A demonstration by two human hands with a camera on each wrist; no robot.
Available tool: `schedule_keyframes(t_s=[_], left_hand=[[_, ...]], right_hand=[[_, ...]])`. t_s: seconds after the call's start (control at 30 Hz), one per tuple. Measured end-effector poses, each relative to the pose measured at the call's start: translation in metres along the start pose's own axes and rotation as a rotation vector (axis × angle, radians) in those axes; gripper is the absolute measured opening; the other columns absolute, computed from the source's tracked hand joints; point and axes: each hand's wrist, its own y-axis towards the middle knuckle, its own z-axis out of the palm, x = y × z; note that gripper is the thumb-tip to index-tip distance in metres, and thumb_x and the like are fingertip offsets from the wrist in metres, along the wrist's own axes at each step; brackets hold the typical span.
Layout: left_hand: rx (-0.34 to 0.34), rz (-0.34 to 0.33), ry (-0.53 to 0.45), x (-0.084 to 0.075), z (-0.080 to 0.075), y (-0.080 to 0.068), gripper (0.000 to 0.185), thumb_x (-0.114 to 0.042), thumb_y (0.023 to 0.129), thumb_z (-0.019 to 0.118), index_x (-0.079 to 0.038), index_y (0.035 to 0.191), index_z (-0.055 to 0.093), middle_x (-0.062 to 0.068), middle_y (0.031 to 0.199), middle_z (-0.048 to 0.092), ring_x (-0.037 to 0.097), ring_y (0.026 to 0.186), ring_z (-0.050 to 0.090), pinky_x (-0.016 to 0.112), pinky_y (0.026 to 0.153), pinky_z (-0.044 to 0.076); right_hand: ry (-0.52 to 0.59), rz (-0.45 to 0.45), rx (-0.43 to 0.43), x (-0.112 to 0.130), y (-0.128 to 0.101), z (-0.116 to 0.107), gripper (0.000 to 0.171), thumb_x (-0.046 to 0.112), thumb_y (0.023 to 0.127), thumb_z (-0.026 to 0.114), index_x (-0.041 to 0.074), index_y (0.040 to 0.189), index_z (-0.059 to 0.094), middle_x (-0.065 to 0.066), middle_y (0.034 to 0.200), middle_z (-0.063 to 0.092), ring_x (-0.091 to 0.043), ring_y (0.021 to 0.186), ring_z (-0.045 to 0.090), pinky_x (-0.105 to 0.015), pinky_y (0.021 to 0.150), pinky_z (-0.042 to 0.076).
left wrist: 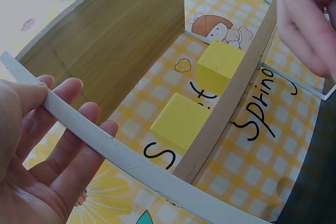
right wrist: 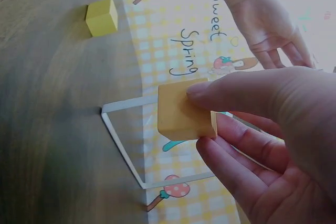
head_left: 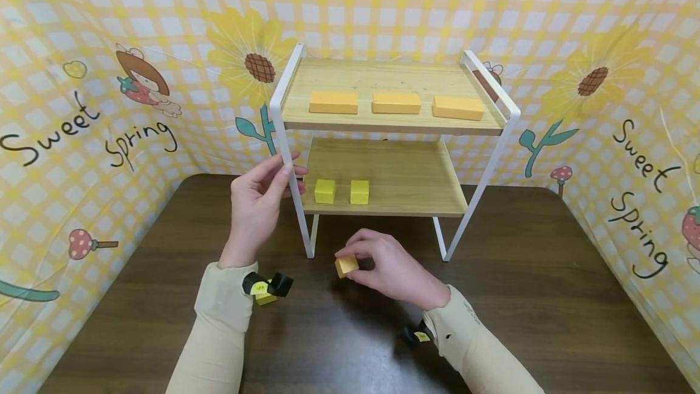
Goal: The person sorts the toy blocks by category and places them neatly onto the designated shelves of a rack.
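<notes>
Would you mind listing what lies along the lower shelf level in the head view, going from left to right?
Left hand on the white frame post → first yellow cube → second yellow cube → bare wood of the lower shelf → right white frame leg.

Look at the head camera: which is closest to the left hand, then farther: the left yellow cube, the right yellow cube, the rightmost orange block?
1. Left yellow cube, lower shelf, beside the left hand.
2. Right yellow cube, next along.
3. Rightmost orange block, top shelf, far side.
</notes>
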Motion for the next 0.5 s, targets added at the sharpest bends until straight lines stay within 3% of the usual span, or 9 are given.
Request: schedule_keyframes(t_s=[0.17,0.5], left_hand=[[0.002,-0.001,-0.003,0.000,0.000,0.000,0.024,-0.008,0.103,0.061,-0.001,0.123,0.073,0.020,0.097,0.073,0.031,0.077,0.073,0.037,0.075,0.062],[-0.003,0.008,0.000,0.001,0.000,0.000,0.024,-0.007,0.103,0.061,0.000,0.123,0.073,0.019,0.096,0.073,0.026,0.075,0.073,0.037,0.074,0.062]], right_hand=[[0.013,-0.002,-0.051,0.002,-0.001,-0.004,0.031,0.005,0.084,0.083,0.012,0.115,0.078,0.007,0.108,0.064,-0.009,0.095,0.063,-0.028,0.084,0.057],[0.038,0.044,-0.093,0.001,-0.003,-0.012,0.030,0.005,0.085,0.083,0.009,0.114,0.077,0.006,0.108,0.065,-0.008,0.099,0.064,-0.023,0.088,0.055]])
